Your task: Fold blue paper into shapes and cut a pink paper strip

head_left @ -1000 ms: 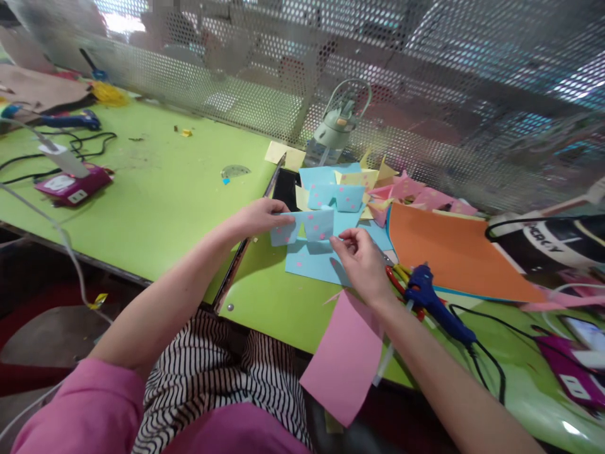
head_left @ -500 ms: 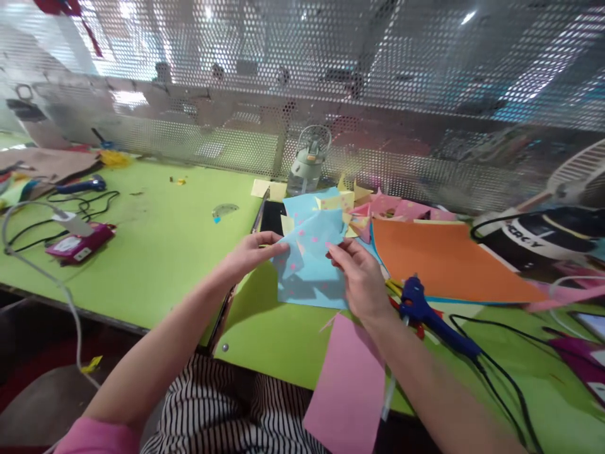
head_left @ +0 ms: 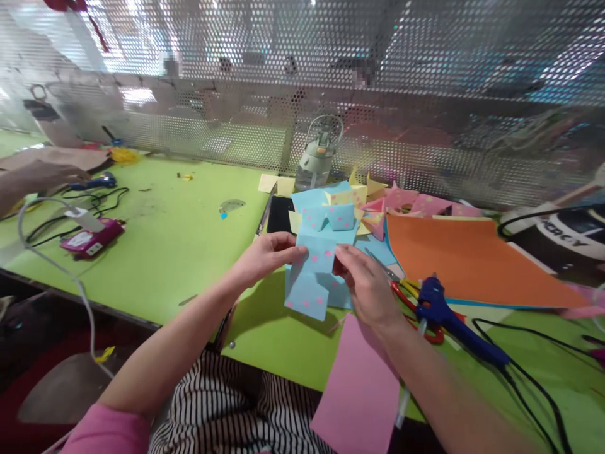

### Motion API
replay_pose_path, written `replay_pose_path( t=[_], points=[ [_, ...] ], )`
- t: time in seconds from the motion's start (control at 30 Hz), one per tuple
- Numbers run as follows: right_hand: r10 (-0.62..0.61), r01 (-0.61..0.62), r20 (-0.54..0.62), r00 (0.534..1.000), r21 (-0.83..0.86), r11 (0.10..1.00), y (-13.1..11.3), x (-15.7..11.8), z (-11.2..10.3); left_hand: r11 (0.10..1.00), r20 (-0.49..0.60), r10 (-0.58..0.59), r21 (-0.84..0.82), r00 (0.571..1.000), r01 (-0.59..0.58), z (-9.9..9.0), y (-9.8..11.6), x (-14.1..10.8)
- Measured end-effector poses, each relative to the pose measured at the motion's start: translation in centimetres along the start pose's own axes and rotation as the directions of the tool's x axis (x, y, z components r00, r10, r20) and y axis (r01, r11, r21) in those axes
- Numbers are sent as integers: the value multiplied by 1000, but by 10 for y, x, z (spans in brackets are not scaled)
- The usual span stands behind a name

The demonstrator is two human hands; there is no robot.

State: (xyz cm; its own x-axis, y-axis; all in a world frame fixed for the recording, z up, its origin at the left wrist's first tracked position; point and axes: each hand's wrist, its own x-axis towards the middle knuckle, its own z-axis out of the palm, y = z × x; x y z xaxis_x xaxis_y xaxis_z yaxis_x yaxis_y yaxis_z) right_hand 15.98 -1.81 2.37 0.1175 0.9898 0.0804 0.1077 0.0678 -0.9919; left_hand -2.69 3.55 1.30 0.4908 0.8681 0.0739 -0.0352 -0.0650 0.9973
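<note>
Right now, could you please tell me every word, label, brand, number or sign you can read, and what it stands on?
"NERGY", as best I can read it: on the black object at the far right.
White markings on the purple box at the left: too small and blurred to read.

Glare speckles the perforated screen [head_left: 265,94] beyond the far edge of the table [head_left: 184,233]; soft shadows fall nearer its front edge.

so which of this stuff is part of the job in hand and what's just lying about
Likely in the job:
blue dotted strip, between the left hand and right hand
notched blue piece behind it
blue glue gun

Probably just lying about:
drink bottle
yellow scrap
</note>
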Motion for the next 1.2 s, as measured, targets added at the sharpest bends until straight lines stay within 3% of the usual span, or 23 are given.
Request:
replay_pose_path(
  t=[0.43, 0.87, 1.03, 1.2],
  points=[
    [93, -99, 43, 995, 146, 984, 10, 0, 4, 992, -47, 37, 121, 998, -31, 12, 2, -3],
    [71, -76, 35, 997, 159, 984, 13, 3, 1, 1000, -47, 3, -25, 999, -4, 8, 1, -2],
    [30, -27, -22, 999, 114, 993, 13, 5, 0, 1000, -54, -2, 5, 999, 2, 7, -1, -2],
    [-64, 71, -185, 981, 31, 997, 17, 10, -8, 998, -90, 25, 60, 996, -20, 4, -2, -2]
  ],
)
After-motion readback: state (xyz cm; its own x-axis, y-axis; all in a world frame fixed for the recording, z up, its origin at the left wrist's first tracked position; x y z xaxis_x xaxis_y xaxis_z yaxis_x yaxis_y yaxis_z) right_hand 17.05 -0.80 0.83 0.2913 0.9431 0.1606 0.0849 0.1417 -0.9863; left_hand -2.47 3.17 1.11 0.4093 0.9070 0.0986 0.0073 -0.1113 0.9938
